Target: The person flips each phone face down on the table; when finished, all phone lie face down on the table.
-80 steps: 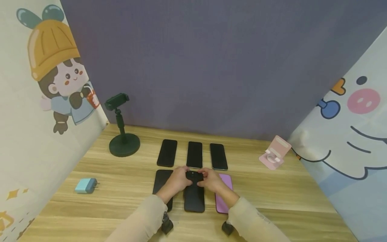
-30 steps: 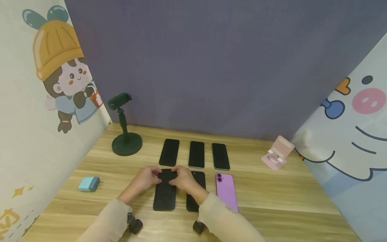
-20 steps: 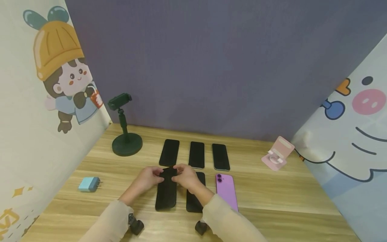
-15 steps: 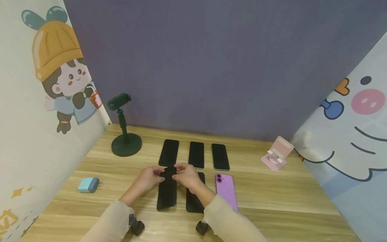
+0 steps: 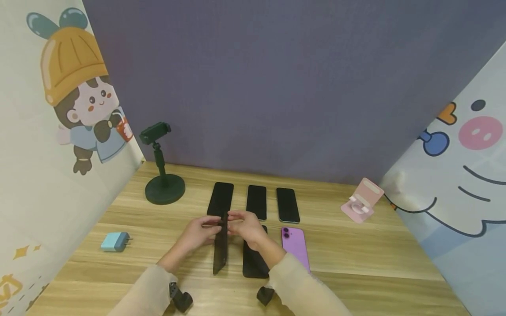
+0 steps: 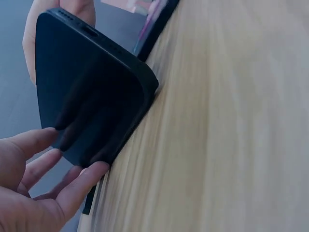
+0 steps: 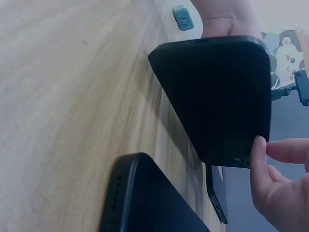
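A black smartphone [image 5: 220, 250] stands tipped up on its long side between the two hands, at the left of the front row. Its glossy screen [image 6: 91, 87] faces the left hand [image 5: 200, 232], whose fingertips touch the glass and lower edge. The right hand [image 5: 249, 228] pinches the far end by its upper corner, thumb on the back [image 7: 217, 96] near a small lens. Under the right wrist lies another black phone [image 5: 253, 263], partly covered by the forearm in the head view. Beside it is a purple phone [image 5: 294, 245], back up.
Behind lie three dark phones: left [image 5: 220, 198], middle [image 5: 257, 202] and right [image 5: 287, 205]. A black round-based phone stand [image 5: 164, 191] is at the back left, a blue charger plug [image 5: 114, 242] at the left, a pink folding stand [image 5: 361, 199] at the back right.
Both hands have moved left from the middle front phone to the left one. That phone has gone from lying flat to standing on its long side, screen turned to the left.
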Demonstrator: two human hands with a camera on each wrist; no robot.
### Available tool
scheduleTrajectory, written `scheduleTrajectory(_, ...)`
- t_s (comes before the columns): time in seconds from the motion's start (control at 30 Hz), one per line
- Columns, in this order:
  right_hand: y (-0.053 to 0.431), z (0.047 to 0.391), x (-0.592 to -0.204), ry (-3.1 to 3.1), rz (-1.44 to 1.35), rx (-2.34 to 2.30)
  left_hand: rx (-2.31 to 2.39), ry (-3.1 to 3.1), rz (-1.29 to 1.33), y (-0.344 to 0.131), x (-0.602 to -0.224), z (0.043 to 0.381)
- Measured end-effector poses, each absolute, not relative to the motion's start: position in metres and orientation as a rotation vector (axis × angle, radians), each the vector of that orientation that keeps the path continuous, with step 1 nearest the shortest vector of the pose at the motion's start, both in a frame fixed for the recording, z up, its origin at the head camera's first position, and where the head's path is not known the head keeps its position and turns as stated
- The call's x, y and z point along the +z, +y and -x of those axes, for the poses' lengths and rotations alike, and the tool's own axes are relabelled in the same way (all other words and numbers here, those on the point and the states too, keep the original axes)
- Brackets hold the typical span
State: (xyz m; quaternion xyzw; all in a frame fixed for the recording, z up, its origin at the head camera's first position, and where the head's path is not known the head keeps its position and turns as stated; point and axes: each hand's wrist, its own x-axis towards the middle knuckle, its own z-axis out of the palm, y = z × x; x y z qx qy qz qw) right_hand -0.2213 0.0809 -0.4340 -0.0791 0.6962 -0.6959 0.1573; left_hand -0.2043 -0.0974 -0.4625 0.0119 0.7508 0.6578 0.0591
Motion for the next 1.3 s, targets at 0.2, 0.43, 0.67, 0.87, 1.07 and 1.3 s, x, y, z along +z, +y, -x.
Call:
scheduleTrajectory(0.2, 0.08, 0.221, -0.431, 1.976, 0.236, -1.984, 2.15, 2.12, 0.007, -0.094, -0.459, 0.202)
scheduleTrajectory(0.43, 0.077, 0.222, -0.43, 1.965, 0.235, -1.981, 2.237, 2.058, 0.028, -0.089, -0.461, 0.203)
scheduleTrajectory(0.67, 0.071, 0.224, -0.436, 1.986, 0.246, -1.93, 2.205, 2.145, 0.074, -0.091, -0.457, 0.202)
scheduleTrajectory(0.87, 0.068, 0.225, -0.442, 2.109, 0.3, -1.826, 2.235, 2.183, 0.059, -0.096, -0.456, 0.204)
scheduleTrajectory(1.07, 0.065, 0.227, -0.447, 2.303, 0.277, -1.645, 2.008, 2.471, -0.011, -0.102, -0.455, 0.205)
scheduleTrajectory(1.3, 0.063, 0.228, -0.451, 2.431, 0.308, -1.465, 1.711, 2.701, -0.06, -0.109, -0.458, 0.205)
